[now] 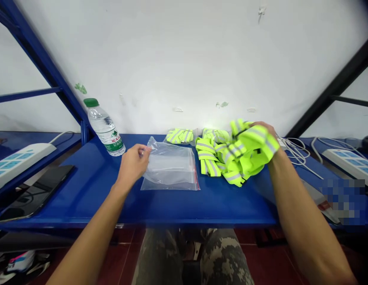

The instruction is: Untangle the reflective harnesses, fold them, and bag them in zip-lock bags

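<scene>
My left hand (134, 164) pinches the upper left corner of a clear zip bag (168, 166), which lies flat with its red seal on the right. Under or within it more clear plastic shows. On the right, my right hand (265, 130) is wrapped in neon yellow reflective straps (249, 150) with grey stripes and black buckles. Most of its fingers are hidden behind the straps, which are blurred. Part of the strap pile (209, 156) rests on the blue shelf. Behind lie a bagged bundle of straps (180, 136) and another strap bundle (216, 135) against the wall.
A water bottle (105, 128) with a green cap stands at the left back. A dark phone (37, 192) and a white power strip (21, 164) lie further left. At right are white cables (296, 152) and another power strip (348, 162). The blue shelf (172, 208) ends before my knees.
</scene>
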`<state>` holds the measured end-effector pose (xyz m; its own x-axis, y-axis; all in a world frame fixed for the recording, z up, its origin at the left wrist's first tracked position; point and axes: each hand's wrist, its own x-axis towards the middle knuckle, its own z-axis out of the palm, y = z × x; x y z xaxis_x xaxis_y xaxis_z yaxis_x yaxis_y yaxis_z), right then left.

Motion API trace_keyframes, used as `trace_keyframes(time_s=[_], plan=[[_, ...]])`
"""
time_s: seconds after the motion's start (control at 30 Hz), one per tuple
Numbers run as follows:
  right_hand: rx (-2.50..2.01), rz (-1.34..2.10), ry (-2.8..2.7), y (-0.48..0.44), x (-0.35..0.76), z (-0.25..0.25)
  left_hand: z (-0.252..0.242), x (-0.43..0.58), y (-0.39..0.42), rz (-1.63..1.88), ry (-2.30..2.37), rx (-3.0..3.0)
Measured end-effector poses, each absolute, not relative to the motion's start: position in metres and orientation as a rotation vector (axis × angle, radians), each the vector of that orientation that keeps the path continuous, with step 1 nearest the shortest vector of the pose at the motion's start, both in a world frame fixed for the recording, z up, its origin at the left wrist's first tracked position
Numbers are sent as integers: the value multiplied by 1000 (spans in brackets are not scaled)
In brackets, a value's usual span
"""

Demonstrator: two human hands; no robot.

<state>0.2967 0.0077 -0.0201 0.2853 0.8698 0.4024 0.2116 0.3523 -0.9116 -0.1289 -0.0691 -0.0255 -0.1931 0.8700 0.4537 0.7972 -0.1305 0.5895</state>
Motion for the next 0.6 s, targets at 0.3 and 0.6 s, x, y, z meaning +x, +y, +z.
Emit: trace_keyframes(time_s=[0.3,0.6], plan=[[-1383,408,-1773,33,181,10,-33,-61,-71,527,1697,2738],[-1737,852,-1422,100,120,-20,-66,-65,-81,-21,1669,2552]])
